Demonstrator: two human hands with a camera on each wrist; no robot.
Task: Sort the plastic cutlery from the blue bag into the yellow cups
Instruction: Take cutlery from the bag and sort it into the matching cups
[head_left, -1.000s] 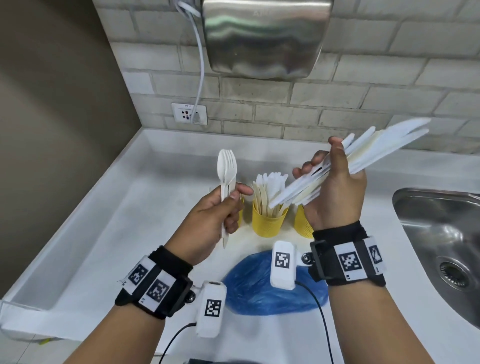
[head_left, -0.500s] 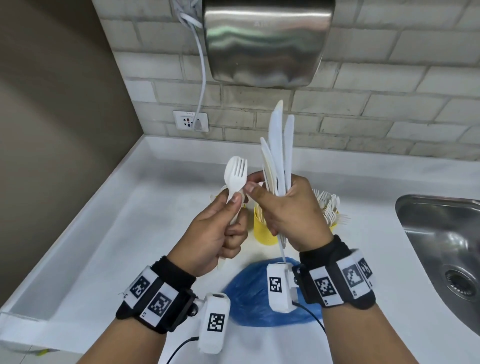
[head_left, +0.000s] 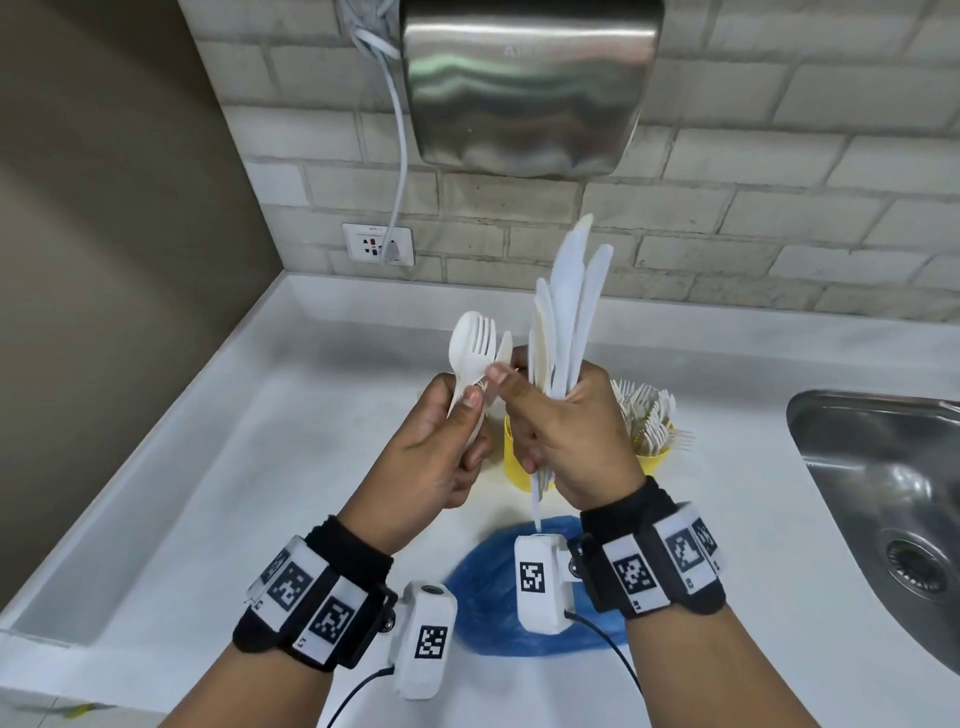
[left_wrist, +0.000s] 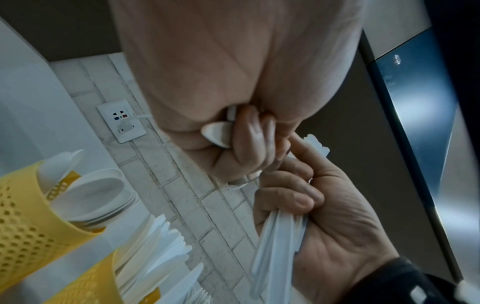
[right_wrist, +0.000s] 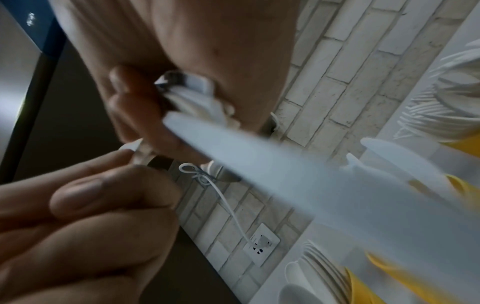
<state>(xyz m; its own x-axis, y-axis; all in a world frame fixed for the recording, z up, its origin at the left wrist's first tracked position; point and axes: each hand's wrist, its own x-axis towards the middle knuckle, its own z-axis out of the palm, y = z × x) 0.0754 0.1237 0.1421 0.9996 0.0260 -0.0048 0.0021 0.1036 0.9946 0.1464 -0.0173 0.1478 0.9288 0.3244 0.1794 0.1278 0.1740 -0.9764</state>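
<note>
My left hand (head_left: 467, 410) grips a white plastic spoon and fork (head_left: 470, 348) upright by their handles. Close beside it, my right hand (head_left: 540, 415) holds a bundle of white knives (head_left: 571, 312) with the blades pointing up. Its thumb and forefinger reach across to the spoon and fork. Behind the hands stands a yellow cup (head_left: 514, 457), mostly hidden. A second yellow cup (head_left: 652, 457) to the right holds forks. The left wrist view shows a perforated yellow cup (left_wrist: 23, 205) of spoons and another (left_wrist: 91, 283) of knives. The blue bag (head_left: 488, 597) lies flat on the counter below my wrists.
A steel sink (head_left: 883, 493) is set into the white counter (head_left: 208, 493) at the right. On the brick wall hang a steel hand dryer (head_left: 530, 83) and a socket (head_left: 377, 244) with a white cable. A brown wall closes the left side.
My right hand swung the knives from pointing right to upright and moved left, until its thumb and forefinger met the cutlery in my left hand. The left hand barely moved.
</note>
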